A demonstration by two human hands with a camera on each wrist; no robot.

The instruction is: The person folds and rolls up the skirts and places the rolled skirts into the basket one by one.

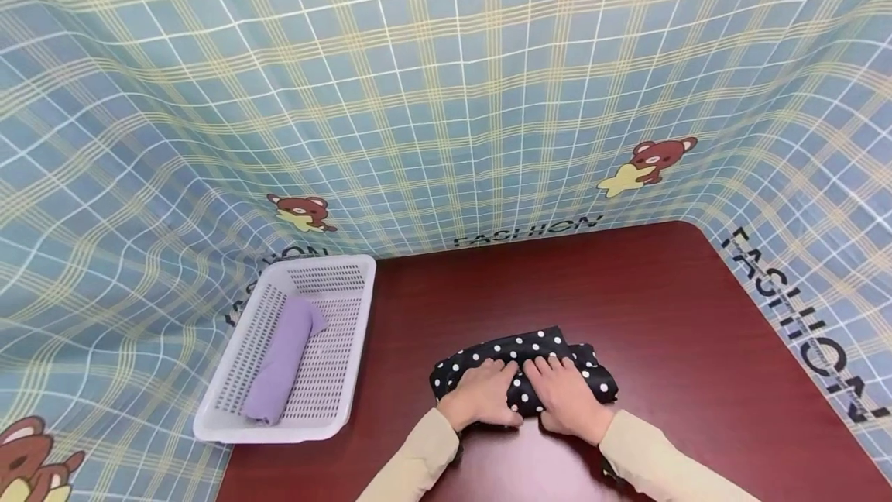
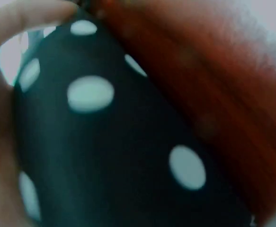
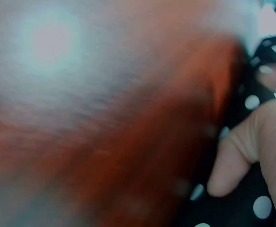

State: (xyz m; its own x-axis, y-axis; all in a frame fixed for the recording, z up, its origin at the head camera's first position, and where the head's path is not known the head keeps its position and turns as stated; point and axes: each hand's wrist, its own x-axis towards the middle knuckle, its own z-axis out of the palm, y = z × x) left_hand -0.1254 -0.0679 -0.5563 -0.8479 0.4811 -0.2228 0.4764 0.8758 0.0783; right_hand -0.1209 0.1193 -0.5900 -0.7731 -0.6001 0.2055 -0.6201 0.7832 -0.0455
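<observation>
A black cloth with white polka dots (image 1: 540, 345) lies folded into a thick bundle on the dark red table (image 1: 446, 293). My left hand (image 1: 483, 395) holds its near left part, fingers over the top and thumb along the near side. Beside it, my right hand (image 1: 567, 399) grips the middle right in the same way. The left wrist view is filled by the rounded dotted cloth (image 2: 100, 142), a finger arching across its upper end. In the right wrist view the thumb (image 3: 230, 172) presses on the cloth's near side. Some fingertips are hidden.
On the left of the table stands a white plastic basket (image 1: 351, 378) with a rolled purple cloth (image 1: 282, 362) inside. A blue checked curtain (image 1: 446, 99) with bear prints hangs behind the table and along both sides.
</observation>
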